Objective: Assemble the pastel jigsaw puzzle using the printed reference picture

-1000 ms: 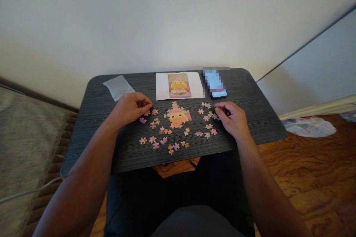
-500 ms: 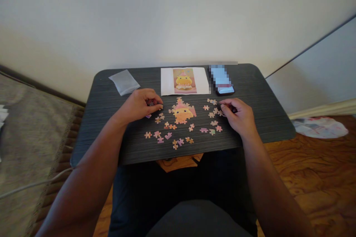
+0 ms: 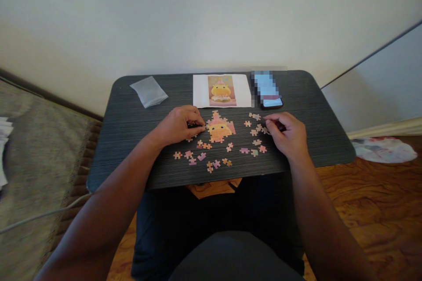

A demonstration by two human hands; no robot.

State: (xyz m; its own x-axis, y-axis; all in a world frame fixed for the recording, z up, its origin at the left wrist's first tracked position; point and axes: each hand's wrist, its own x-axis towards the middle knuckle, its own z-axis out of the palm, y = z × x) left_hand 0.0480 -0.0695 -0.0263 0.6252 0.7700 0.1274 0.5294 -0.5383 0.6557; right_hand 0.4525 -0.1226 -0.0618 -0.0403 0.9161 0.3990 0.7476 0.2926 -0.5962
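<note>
A partly joined jigsaw [image 3: 220, 129] showing a yellow figure on pink lies in the middle of a dark table [image 3: 132, 118]. Several loose pieces [image 3: 211, 164] are scattered around it. My left hand [image 3: 180, 124] rests just left of the joined part, fingers curled in a pinch at its edge; what it pinches is too small to make out. My right hand [image 3: 287, 135] lies on the table to the right, fingers curled over loose pieces [image 3: 255, 131]. A reference picture [image 3: 221, 90] of the same figure lies beyond the jigsaw.
A phone [image 3: 267, 92] lies right of the picture near the table's far edge. A small clear plastic bag [image 3: 149, 91] sits at the far left. A white cable [image 3: 42, 215] runs across the rug on the left. A crumpled bag [image 3: 384, 150] lies on the wood floor.
My left hand has slid to the right, from the loose pieces on the left up to the joined jigsaw's edge. My right hand has stayed by the pieces on the right. The view has shifted slightly.
</note>
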